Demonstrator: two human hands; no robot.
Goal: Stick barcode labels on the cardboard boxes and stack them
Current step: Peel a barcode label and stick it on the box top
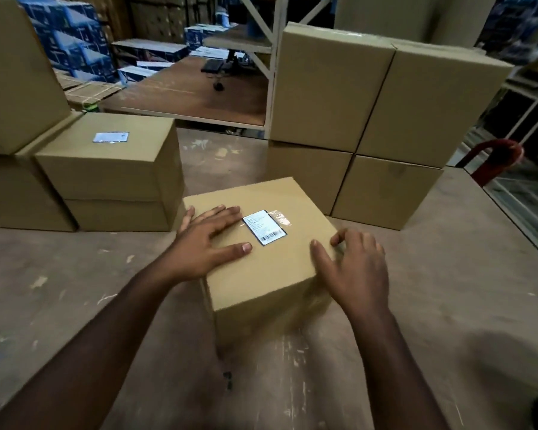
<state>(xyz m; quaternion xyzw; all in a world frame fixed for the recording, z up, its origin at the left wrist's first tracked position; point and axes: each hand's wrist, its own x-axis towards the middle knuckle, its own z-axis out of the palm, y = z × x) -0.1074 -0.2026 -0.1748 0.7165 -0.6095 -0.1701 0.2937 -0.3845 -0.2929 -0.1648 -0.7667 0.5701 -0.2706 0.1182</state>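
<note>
A cardboard box (271, 274) stands on the floor in front of me. A white barcode label (264, 226) is stuck on its top under clear tape. My left hand (208, 243) lies flat on the top, fingers straight, just left of the label. My right hand (354, 268) is at the box's right edge, thumb on the top and fingers bent over the side. To the left, another labelled box (112, 162) sits on top of a box, its label (110, 137) facing up.
Plain cardboard boxes (370, 119) are stacked two high behind the box on the right. Taller boxes (13, 72) stand at far left. A wooden shelf (193, 94) with a white metal frame is behind. A red trolley handle (494, 159) is at right.
</note>
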